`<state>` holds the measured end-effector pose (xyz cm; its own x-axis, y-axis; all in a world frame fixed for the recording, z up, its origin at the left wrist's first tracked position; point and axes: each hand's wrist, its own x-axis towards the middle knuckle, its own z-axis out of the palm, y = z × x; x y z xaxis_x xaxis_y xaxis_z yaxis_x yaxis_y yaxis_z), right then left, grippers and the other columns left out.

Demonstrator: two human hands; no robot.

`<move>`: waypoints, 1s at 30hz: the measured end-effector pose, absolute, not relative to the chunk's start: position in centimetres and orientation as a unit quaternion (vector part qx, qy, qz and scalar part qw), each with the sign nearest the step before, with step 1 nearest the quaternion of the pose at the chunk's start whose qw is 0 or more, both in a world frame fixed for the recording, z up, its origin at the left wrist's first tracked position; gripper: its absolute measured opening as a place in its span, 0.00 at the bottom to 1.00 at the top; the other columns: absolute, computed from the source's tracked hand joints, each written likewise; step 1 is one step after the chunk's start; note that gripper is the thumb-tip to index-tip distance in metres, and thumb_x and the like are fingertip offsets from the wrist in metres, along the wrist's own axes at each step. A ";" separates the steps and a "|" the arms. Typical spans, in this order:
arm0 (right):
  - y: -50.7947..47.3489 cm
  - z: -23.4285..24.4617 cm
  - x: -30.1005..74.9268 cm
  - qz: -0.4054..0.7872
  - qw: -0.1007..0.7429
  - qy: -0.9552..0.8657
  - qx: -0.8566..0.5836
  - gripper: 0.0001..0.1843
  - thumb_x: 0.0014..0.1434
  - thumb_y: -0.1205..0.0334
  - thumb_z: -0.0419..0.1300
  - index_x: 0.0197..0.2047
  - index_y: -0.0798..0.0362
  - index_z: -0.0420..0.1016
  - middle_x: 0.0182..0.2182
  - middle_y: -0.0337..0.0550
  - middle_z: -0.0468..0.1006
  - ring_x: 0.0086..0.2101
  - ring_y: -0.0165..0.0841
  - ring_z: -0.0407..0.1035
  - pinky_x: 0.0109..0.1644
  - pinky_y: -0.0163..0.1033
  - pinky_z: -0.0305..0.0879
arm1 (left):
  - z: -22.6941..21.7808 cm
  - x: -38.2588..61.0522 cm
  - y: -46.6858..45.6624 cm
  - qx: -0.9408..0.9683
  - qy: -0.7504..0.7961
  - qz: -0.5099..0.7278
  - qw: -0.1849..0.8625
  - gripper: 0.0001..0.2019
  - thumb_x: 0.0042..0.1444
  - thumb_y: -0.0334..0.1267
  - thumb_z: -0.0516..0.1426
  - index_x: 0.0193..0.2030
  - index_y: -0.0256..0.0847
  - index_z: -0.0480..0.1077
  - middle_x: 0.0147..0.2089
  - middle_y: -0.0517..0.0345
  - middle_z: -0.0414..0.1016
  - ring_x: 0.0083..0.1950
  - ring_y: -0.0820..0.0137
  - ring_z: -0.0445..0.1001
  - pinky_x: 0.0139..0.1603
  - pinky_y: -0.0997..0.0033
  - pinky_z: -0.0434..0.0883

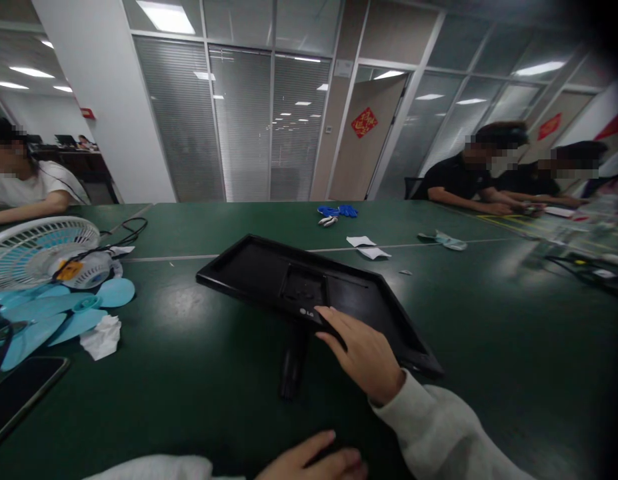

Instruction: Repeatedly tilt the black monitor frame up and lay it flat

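A black monitor casing with an LG logo is in the middle of the head view, tilted above the green table, its shallow recessed inside facing up. My right hand holds its near edge beside the logo, fingers on top and thumb at the edge. Below the casing, a dark stand neck shows; whether the two are joined I cannot tell. Low in the view, my left hand is partly cut off by the frame. Its fingers are stretched out and apart, holding nothing, close to the table's near side.
On the left of the green table lie a white fan grille, blue fan blades, crumpled tissue and a phone. Farther back are blue gloves and white papers. People sit at both sides; cables lie right.
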<state>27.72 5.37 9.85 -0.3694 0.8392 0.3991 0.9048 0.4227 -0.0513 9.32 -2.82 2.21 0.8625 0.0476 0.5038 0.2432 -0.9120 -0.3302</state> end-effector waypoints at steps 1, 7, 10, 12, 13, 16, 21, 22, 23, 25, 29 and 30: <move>5.9 9.7 28.3 -0.100 0.184 -0.809 -0.549 0.24 0.66 0.50 0.46 0.62 0.46 0.60 0.56 0.39 0.69 0.54 0.32 0.65 0.56 0.39 0.63 | 2.1 9.3 -2.8 -0.929 -0.099 -0.277 0.226 0.14 0.66 0.41 0.50 0.56 0.49 0.68 0.60 0.69 0.68 0.62 0.74 0.63 0.60 0.71 0.65; 8.6 9.0 32.7 -0.146 0.180 -0.716 -0.659 0.26 0.66 0.47 0.41 0.61 0.49 0.61 0.52 0.47 0.72 0.46 0.40 0.71 0.44 0.43 0.69 | 2.0 8.9 -3.0 -0.914 -0.154 -0.303 0.223 0.16 0.65 0.48 0.49 0.58 0.55 0.64 0.62 0.73 0.65 0.62 0.76 0.63 0.68 0.66 0.54; 9.5 8.9 35.3 -0.160 0.171 -0.655 -0.718 0.29 0.65 0.45 0.40 0.61 0.49 0.61 0.50 0.50 0.73 0.40 0.43 0.72 0.39 0.47 0.68 | 2.4 8.6 -3.2 -0.922 -0.148 -0.286 0.216 0.16 0.66 0.47 0.49 0.59 0.54 0.63 0.62 0.72 0.65 0.62 0.76 0.63 0.68 0.66 0.53; 9.8 8.9 37.3 -0.165 0.161 -0.614 -0.755 0.30 0.64 0.43 0.40 0.61 0.49 0.62 0.47 0.52 0.74 0.37 0.45 0.73 0.37 0.49 0.67 | 2.6 8.6 -3.2 -0.922 -0.145 -0.290 0.210 0.16 0.66 0.47 0.49 0.58 0.54 0.64 0.61 0.73 0.66 0.61 0.76 0.64 0.68 0.65 0.52; 10.0 8.9 38.3 -0.165 0.157 -0.594 -0.771 0.30 0.63 0.42 0.40 0.60 0.49 0.63 0.45 0.53 0.75 0.36 0.46 0.73 0.37 0.50 0.66 | 2.7 8.6 -3.2 -0.923 -0.145 -0.291 0.207 0.16 0.66 0.47 0.49 0.58 0.54 0.64 0.61 0.73 0.66 0.61 0.77 0.64 0.69 0.65 0.51; 10.1 9.0 41.2 -0.162 0.145 -0.542 -0.812 0.32 0.62 0.40 0.39 0.60 0.50 0.64 0.40 0.56 0.76 0.35 0.50 0.72 0.36 0.52 0.64 | 3.0 8.5 -3.3 -0.927 -0.143 -0.284 0.200 0.17 0.66 0.48 0.49 0.59 0.53 0.64 0.61 0.72 0.67 0.60 0.76 0.65 0.68 0.66 0.52; 9.7 9.7 44.5 -0.146 0.130 -0.499 -0.844 0.35 0.62 0.39 0.37 0.59 0.54 0.64 0.42 0.61 0.73 0.37 0.54 0.70 0.35 0.53 0.61 | 3.2 8.4 -3.3 -0.934 -0.138 -0.260 0.201 0.18 0.66 0.48 0.47 0.61 0.51 0.61 0.63 0.70 0.63 0.61 0.75 0.64 0.65 0.67 0.59; 9.6 9.9 44.8 -0.143 0.128 -0.500 -0.844 0.35 0.62 0.40 0.37 0.59 0.54 0.64 0.44 0.61 0.73 0.38 0.53 0.70 0.36 0.53 0.60 | 3.2 8.4 -3.3 -0.934 -0.138 -0.261 0.203 0.18 0.66 0.48 0.47 0.61 0.51 0.61 0.63 0.70 0.63 0.62 0.75 0.64 0.65 0.68 0.59; 9.5 10.1 45.0 -0.141 0.126 -0.503 -0.843 0.35 0.62 0.40 0.36 0.60 0.54 0.63 0.46 0.61 0.72 0.39 0.53 0.69 0.36 0.52 0.60 | 3.2 8.4 -3.3 -0.933 -0.138 -0.263 0.205 0.19 0.66 0.48 0.47 0.61 0.51 0.61 0.63 0.70 0.63 0.61 0.75 0.64 0.65 0.68 0.59; 9.3 10.5 45.4 -0.139 0.124 -0.511 -0.839 0.35 0.62 0.40 0.36 0.61 0.53 0.62 0.49 0.60 0.69 0.43 0.52 0.68 0.37 0.51 0.59 | 3.2 8.5 -3.3 -0.931 -0.138 -0.266 0.206 0.18 0.66 0.48 0.48 0.61 0.52 0.61 0.63 0.71 0.63 0.61 0.75 0.64 0.65 0.68 0.59; 8.9 11.3 46.5 -0.123 0.115 -0.491 -0.855 0.37 0.60 0.37 0.37 0.58 0.53 0.65 0.47 0.60 0.69 0.45 0.52 0.66 0.36 0.50 0.57 | 3.2 8.5 -3.3 -0.927 -0.143 -0.277 0.206 0.17 0.66 0.48 0.48 0.60 0.53 0.62 0.62 0.72 0.64 0.61 0.76 0.64 0.65 0.68 0.59; 8.8 11.6 47.0 -0.112 0.110 -0.482 -0.862 0.38 0.59 0.35 0.37 0.55 0.53 0.67 0.45 0.61 0.70 0.44 0.53 0.66 0.35 0.50 0.57 | 3.2 8.5 -3.3 -0.926 -0.142 -0.281 0.207 0.17 0.66 0.48 0.49 0.60 0.53 0.62 0.62 0.72 0.65 0.60 0.76 0.65 0.65 0.68 0.59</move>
<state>46.97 8.81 11.56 0.5099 0.8064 0.2996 0.8557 -0.5110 -0.0810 8.53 -3.34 3.22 0.8017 0.1475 0.5793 0.3796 -0.8742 -0.3027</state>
